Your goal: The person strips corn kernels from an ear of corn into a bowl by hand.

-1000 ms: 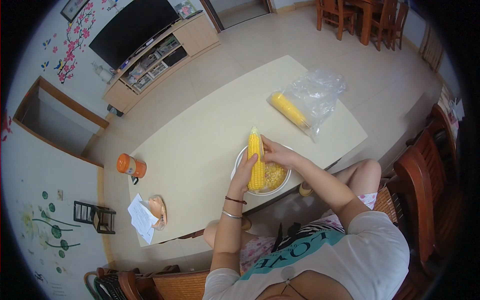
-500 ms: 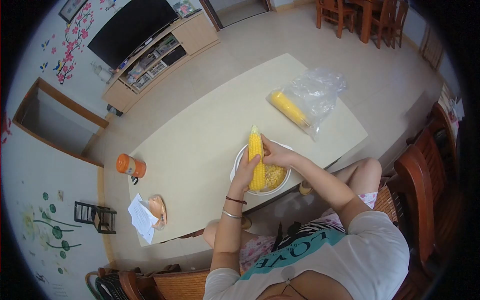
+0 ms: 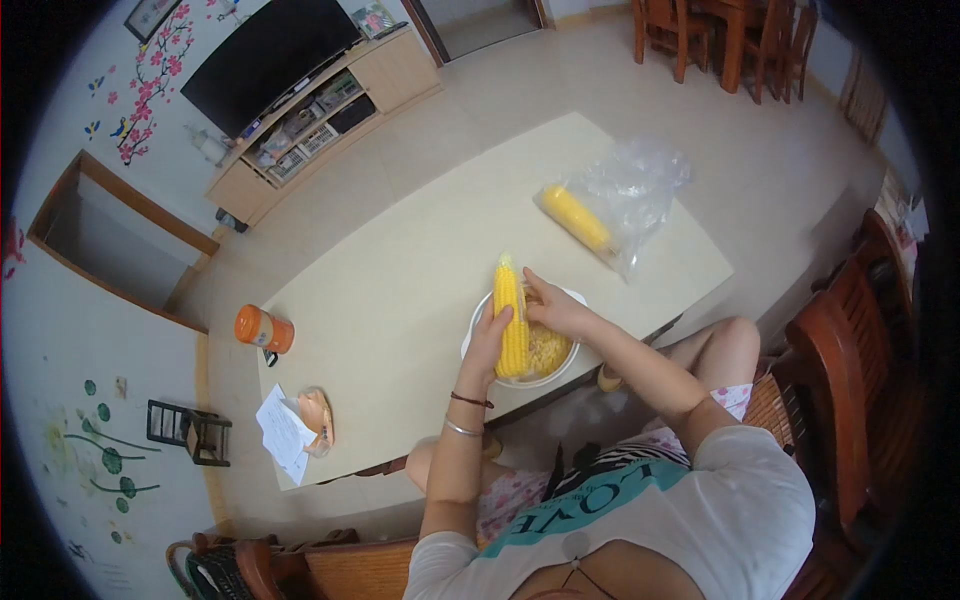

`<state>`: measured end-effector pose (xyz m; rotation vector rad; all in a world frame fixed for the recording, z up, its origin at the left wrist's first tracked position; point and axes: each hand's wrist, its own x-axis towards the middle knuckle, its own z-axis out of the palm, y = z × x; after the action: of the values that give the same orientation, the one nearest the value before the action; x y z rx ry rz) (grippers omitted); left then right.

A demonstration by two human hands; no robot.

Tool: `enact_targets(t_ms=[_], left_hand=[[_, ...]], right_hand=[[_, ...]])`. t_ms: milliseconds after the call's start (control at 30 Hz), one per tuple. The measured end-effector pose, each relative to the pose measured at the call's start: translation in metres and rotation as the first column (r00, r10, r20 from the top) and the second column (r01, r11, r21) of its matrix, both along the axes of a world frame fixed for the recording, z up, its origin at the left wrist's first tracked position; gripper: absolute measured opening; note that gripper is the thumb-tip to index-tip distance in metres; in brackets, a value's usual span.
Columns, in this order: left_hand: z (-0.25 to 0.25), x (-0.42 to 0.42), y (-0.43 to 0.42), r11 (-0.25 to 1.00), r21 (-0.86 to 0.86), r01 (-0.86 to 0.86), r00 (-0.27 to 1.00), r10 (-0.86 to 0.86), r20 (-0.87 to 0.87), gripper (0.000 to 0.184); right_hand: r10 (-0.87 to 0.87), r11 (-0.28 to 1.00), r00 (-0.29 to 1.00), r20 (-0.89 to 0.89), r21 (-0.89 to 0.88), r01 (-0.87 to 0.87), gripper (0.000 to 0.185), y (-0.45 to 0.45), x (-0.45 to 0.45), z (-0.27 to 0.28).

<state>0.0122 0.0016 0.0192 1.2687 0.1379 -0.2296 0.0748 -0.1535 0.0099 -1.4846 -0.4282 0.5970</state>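
A yellow corn cob (image 3: 511,325) stands nearly upright over a white bowl (image 3: 545,380), its pale tip pointing away from me. My left hand (image 3: 485,342) wraps round the cob's left side, thumb across the kernels. At the cob's right side is my right hand (image 3: 553,305), its index finger raised and the other fingers curled by the kernels; whether they pinch anything is too small to tell. Loose yellow kernels (image 3: 548,350) lie in the bowl under my hands.
On the table (image 3: 400,280), a clear plastic bag (image 3: 640,195) with another corn cob (image 3: 577,217) lies at the far right. An orange-lidded container (image 3: 264,330), papers (image 3: 283,432) and a wrapped packet (image 3: 316,422) are at the left. A wooden chair (image 3: 835,380) stands right.
The raised index finger of my right hand has come slightly away from the cob. My left hand keeps its hold, and the cob has shifted very little.
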Motion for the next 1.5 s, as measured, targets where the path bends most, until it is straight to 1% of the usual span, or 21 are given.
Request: enact_targets(t_ms=[33,100,133,200,233,300,400,500,600,633,700,800,900,1000,1100,1200,1233,1300,1333,1400,1500], left_hand=[[0.001,-0.002,-0.001,1.000,0.007,-0.017,1.000,0.017,0.018,0.047],[0.002,-0.006,-0.003,0.996,-0.069,-0.057,0.993,0.063,0.100,0.047],[0.001,-0.008,-0.003,0.991,-0.109,-0.073,0.986,0.088,0.139,0.047],[-0.004,-0.008,-0.004,0.985,-0.090,-0.146,0.978,0.157,0.136,0.047],[-0.007,-0.008,-0.005,0.980,-0.081,-0.182,0.972,0.192,0.134,0.047],[-0.011,-0.009,-0.008,0.978,-0.069,-0.197,0.972,0.204,0.120,0.046],[-0.014,-0.007,-0.012,0.972,-0.043,-0.233,0.965,0.236,0.117,0.046],[-0.015,-0.006,-0.012,0.965,-0.017,-0.261,0.961,0.261,0.089,0.046],[-0.009,-0.006,-0.012,0.957,-0.046,-0.288,0.956,0.290,0.040,0.050],[-0.009,-0.006,-0.011,0.952,-0.062,-0.299,0.954,0.300,0.023,0.052],[-0.012,-0.005,-0.012,0.952,-0.042,-0.302,0.952,0.303,0.037,0.051],[-0.015,-0.004,-0.009,0.949,-0.055,-0.312,0.949,0.314,0.036,0.048],[-0.017,-0.002,-0.006,0.948,-0.080,-0.307,0.951,0.309,0.003,0.043],[-0.019,-0.001,-0.005,0.942,-0.145,-0.303,0.952,0.305,-0.013,0.041],[-0.018,-0.002,-0.005,0.920,-0.240,-0.311,0.949,0.313,-0.033,0.042],[-0.021,-0.001,-0.004,0.908,-0.286,-0.307,0.950,0.312,-0.029,0.044],[-0.021,0.000,-0.004,0.906,-0.292,-0.305,0.950,0.312,-0.023,0.044],[-0.020,-0.001,-0.005,0.917,-0.249,-0.311,0.949,0.314,-0.028,0.045],[-0.019,-0.001,-0.006,0.922,-0.227,-0.315,0.948,0.316,-0.032,0.046],[-0.017,0.000,-0.007,0.930,-0.179,-0.321,0.947,0.321,-0.027,0.048],[-0.014,0.001,-0.008,0.942,-0.102,-0.320,0.947,0.319,-0.024,0.050]], right_hand=[[-0.023,0.999,0.995,-0.097,0.032,0.026,0.075,0.000,-0.004,0.005],[-0.059,0.992,0.953,-0.296,0.088,0.088,0.066,-0.001,-0.013,0.016],[0.010,0.994,0.949,-0.314,0.110,0.026,0.063,-0.001,-0.013,0.015],[0.144,0.983,0.927,-0.345,0.156,-0.095,0.057,0.000,-0.011,0.009],[0.169,0.984,0.933,-0.317,0.111,-0.141,0.055,0.000,-0.011,0.007],[0.226,0.973,0.938,-0.262,0.018,-0.229,0.051,0.002,-0.010,0.005],[0.233,0.971,0.921,-0.313,0.018,-0.240,0.051,0.005,-0.010,0.008],[0.248,0.968,0.919,-0.307,0.040,-0.248,0.049,0.007,-0.008,0.009],[0.187,0.982,0.953,-0.240,0.021,-0.187,0.047,0.012,-0.011,0.011],[0.176,0.984,0.954,-0.241,0.027,-0.175,0.047,0.012,-0.013,0.011],[0.157,0.988,0.958,-0.241,0.038,-0.152,0.046,0.012,-0.014,0.013],[0.117,0.990,0.989,-0.092,-0.062,-0.124,0.044,0.015,-0.011,0.000],[0.149,0.982,0.989,0.001,-0.119,-0.148,0.041,0.015,-0.006,-0.005],[0.191,0.980,0.945,-0.266,0.110,-0.167,0.039,0.016,-0.003,-0.001],[0.153,0.988,0.936,-0.317,0.074,-0.136,0.038,0.016,-0.007,0.010],[0.162,0.987,0.970,-0.183,0.020,-0.161,0.040,0.014,-0.008,0.005],[0.159,0.987,0.970,-0.185,0.019,-0.159,0.042,0.014,-0.009,0.004],[0.157,0.987,0.969,-0.188,0.016,-0.157,0.044,0.015,-0.010,0.003],[0.162,0.985,0.984,-0.075,-0.046,-0.165,0.046,0.014,-0.010,0.003],[0.183,0.973,0.971,0.151,-0.169,-0.157,0.050,0.012,-0.009,0.005],[0.114,0.971,0.886,0.449,-0.240,-0.004,0.054,0.022,-0.005,-0.024]])
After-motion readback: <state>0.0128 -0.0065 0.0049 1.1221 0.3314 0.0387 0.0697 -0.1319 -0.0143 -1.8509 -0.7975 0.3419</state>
